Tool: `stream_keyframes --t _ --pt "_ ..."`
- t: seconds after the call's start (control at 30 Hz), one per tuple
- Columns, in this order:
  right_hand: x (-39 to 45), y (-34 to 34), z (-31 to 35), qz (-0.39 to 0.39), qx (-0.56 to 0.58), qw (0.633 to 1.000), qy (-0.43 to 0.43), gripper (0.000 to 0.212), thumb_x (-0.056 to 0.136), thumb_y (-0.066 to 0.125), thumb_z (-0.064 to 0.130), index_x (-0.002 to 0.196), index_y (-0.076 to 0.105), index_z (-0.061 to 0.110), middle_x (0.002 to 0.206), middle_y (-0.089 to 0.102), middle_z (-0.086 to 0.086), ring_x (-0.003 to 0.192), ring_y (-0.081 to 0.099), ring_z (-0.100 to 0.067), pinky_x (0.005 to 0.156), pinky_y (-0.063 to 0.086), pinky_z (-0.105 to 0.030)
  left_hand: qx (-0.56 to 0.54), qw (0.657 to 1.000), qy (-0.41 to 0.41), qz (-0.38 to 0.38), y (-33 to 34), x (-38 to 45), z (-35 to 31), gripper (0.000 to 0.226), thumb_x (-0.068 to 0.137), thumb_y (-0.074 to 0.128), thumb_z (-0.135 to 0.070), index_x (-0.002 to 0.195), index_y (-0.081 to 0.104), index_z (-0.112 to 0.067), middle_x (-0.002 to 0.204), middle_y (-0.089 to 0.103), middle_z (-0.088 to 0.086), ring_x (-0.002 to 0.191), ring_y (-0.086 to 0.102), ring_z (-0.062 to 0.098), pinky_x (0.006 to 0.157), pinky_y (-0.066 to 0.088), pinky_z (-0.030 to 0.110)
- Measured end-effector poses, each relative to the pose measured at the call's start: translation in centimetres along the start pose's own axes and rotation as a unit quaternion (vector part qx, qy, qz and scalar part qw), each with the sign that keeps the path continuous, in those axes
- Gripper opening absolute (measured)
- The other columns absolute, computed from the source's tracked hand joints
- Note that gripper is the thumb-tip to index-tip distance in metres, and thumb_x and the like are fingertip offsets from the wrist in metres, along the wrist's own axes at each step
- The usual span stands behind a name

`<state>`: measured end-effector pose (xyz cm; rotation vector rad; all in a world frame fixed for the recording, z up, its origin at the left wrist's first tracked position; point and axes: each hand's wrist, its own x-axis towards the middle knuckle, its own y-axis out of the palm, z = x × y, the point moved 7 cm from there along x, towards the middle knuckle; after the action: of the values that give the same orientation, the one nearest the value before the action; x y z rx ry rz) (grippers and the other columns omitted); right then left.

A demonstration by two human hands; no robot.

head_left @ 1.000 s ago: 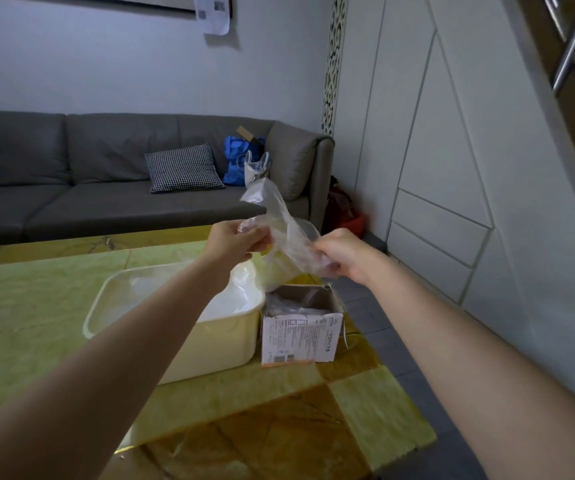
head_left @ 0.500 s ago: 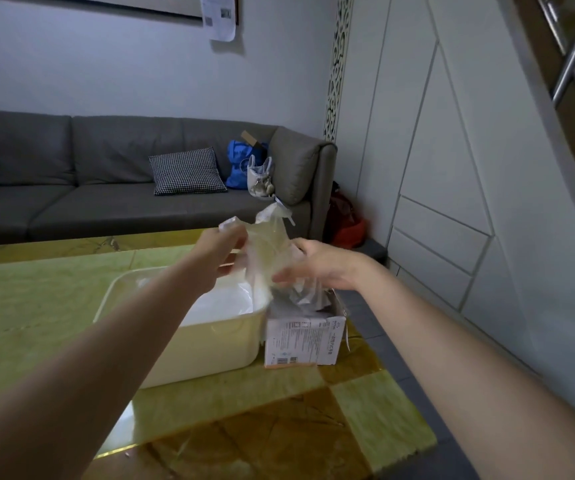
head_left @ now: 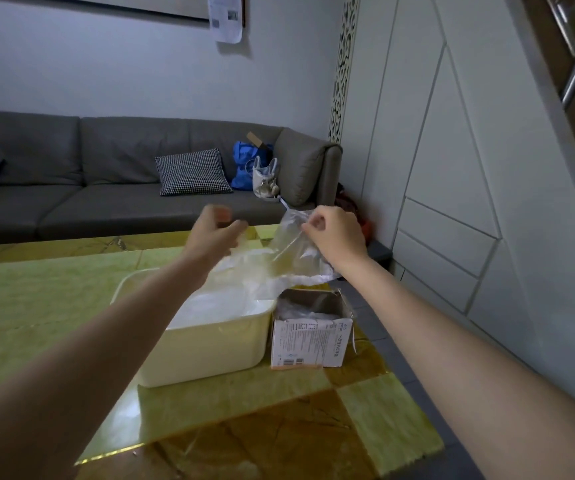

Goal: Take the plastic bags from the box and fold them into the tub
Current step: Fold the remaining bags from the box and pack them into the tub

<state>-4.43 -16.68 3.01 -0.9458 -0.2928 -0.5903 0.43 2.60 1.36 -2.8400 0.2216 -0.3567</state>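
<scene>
Since half a second ago: right hand (head_left: pixel 336 233) lifted, pinching plastic bag (head_left: pixel 288 251) above tub (head_left: pixel 206 344) and box (head_left: pixel 310 336), right edge of surface. Left hand (head_left: pixel 215 233) blurred, grip unclear. Risk: one-handed hold, film slumping unfolded.

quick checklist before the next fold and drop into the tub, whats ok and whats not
1. Right hand has the plastic bag: ok, fingers pinch its upper edge.
2. Left hand has the bag: cannot tell, the hand is blurred, fingers curled near the film.
3. Bag is over the tub: ok, the film hangs above the tub's far right corner.
4. Bag is folded: not ok, it hangs loose and crumpled.
5. Room in the tub: ok, the tub is open on top, with pale film already inside but not up to the rim.
6. Box is clear of the drop: ok, it stands open beside the tub's right wall.
</scene>
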Motion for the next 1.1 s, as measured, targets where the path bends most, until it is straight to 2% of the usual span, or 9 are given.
stream_keyframes --t 0.13,0.33,0.43,0.6,0.73,0.83,0.9,0.97,1.1 --pt "-0.4 1.5 3.1 0.086 -0.007 0.99 -0.115 0.01 0.086 0.065 0.022 0.092 0.07 0.015 0.09 0.066 -0.005 0.087 0.062 -0.022 0.078 0.051 -0.038 0.022 0.983 0.077 0.164 4.3 -1.3 -3.1 0.074 0.081 0.068 -0.013 0.142 0.027 -0.026 0.123 0.038 -0.014 0.073 0.057 0.01 0.051 0.048 0.016" --pt "-0.5 0.4 3.6 0.111 0.082 0.985 -0.109 0.024 0.083 0.07 0.029 0.071 0.061 0.011 0.059 0.05 0.007 0.056 0.044 -0.004 0.056 0.035 -0.016 -0.037 0.946 -0.106 0.304 4.3 -2.8 1.4 0.019 0.088 0.058 -0.016 0.105 0.06 -0.009 0.085 0.064 0.005 0.056 0.06 0.006 0.053 0.05 0.015" --pt "0.3 0.7 3.6 0.084 0.153 0.983 -0.062 0.02 0.084 0.07 0.028 0.076 0.068 0.01 0.058 0.054 0.01 0.055 0.048 0.0 0.056 0.038 -0.011 -0.004 0.966 -0.135 0.218 1.0 -1.6 3.3 0.023 0.087 0.059 -0.024 0.099 0.063 -0.004 0.063 0.05 0.001 0.05 0.045 0.008 0.045 0.042 0.015" --pt "1.1 4.3 4.2 0.006 0.159 0.987 -0.001 0.022 0.088 0.065 0.026 0.072 0.063 0.01 0.058 0.054 0.003 0.056 0.05 -0.01 0.059 0.04 -0.026 0.124 0.987 -0.089 -0.041 -9.7 2.0 3.9 0.025 0.089 0.061 -0.026 0.079 0.063 -0.003 0.057 0.046 0.003 0.049 0.039 0.016 0.041 0.043 0.017" --pt "-0.1 8.5 3.9 0.024 0.141 0.989 0.029 0.022 0.092 0.059 0.024 0.083 0.065 0.004 0.073 0.058 -0.003 0.071 0.053 -0.015 0.063 0.033 -0.024 0.349 0.916 -0.027 -0.195 -14.6 2.9 2.9 0.035 0.089 0.056 -0.036 0.103 0.064 -0.005 0.09 0.063 0.018 0.084 0.061 0.033 0.078 0.047 0.036" --pt "-1.0 11.5 3.9 0.049 0.1 0.993 0.03 0.02 0.094 0.055 0.024 0.078 0.056 0.011 0.075 0.055 -0.003 0.071 0.049 -0.017 0.058 0.03 -0.025 0.411 0.906 0.091 -0.047 -9.9 2.6 0.8 0.053 0.082 0.064 -0.043 0.127 0.052 -0.017 0.118 0.052 0.013 0.096 0.056 0.027 0.081 0.044 0.035" --pt "-1.0 12.8 4.1 0.064 0.055 0.996 0.015 0.021 0.095 0.053 0.024 0.077 0.051 0.012 0.076 0.053 -0.003 0.071 0.047 -0.018 0.053 0.027 -0.028 0.458 0.871 0.034 0.172 -5.4 1.9 3.4 0.074 0.078 0.067 -0.043 0.142 0.033 -0.027 0.115 0.053 0.008 0.079 0.053 0.015 0.068 0.047 0.025" --pt "-1.0 13.4 4.0 0.08 0.006 0.997 -0.003 0.024 0.096 0.051 0.024 0.077 0.049 0.01 0.076 0.051 -0.005 0.071 0.046 -0.021 0.052 0.025 -0.029 0.525 0.791 -0.072 0.306 -3.6 0.8 7.5 0.089 0.078 0.07 -0.039 0.147 0.014 -0.033 0.123 0.051 0.008 0.07 0.05 0.009 0.054 0.046 0.018" --pt "-1.1 13.7 3.8 0.114 -0.064 0.991 -0.042 0.024 0.098 0.048 0.026 0.08 0.051 0.01 0.078 0.052 -0.005 0.074 0.049 -0.023 0.049 0.025 -0.029 0.577 0.738 -0.124 0.328 -3.3 0.9 11.9 0.088 0.082 0.068 -0.026 0.148 0.012 -0.034 0.133 0.046 0.01 0.083 0.058 0.014 0.066 0.052 0.021"
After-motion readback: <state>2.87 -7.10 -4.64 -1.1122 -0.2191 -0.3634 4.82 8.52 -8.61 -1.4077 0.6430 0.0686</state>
